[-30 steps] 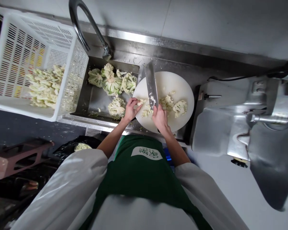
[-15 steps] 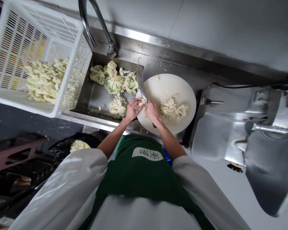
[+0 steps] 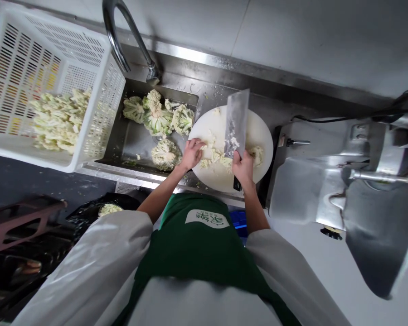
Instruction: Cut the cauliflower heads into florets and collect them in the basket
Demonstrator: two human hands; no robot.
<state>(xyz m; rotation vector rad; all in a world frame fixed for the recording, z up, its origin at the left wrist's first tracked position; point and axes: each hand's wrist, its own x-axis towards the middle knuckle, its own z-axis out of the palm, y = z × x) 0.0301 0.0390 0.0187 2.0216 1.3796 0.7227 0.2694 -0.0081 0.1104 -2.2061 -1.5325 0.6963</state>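
My right hand [image 3: 243, 168] grips the dark handle of a cleaver [image 3: 237, 120]. Its broad blade stands over the round white cutting board [image 3: 207, 120], with white crumbs stuck to its face. Below and beside the blade lie cauliflower pieces [image 3: 215, 156], and another cauliflower chunk [image 3: 257, 155] shows to the right of my right hand, partly covered. At the board's left edge is my left hand [image 3: 192, 154], fingers loosely bent and apart, their tips beside small cauliflower bits. Whole cauliflower heads [image 3: 158, 121] rest in the sink just left of it.
A white slatted crate [image 3: 98, 97] holding cut cauliflower florets [image 3: 59, 120] stands left of the sink [image 3: 136, 140]. The tap [image 3: 132, 31] arches over the back edge. A metal machine [image 3: 299, 190] stands right of the board. A black bag [image 3: 88, 210] sits low at left.
My right hand has swung the cleaver rightward, away from my left hand, over the board's middle. The cauliflower piece between my hands is now in bits on the board.
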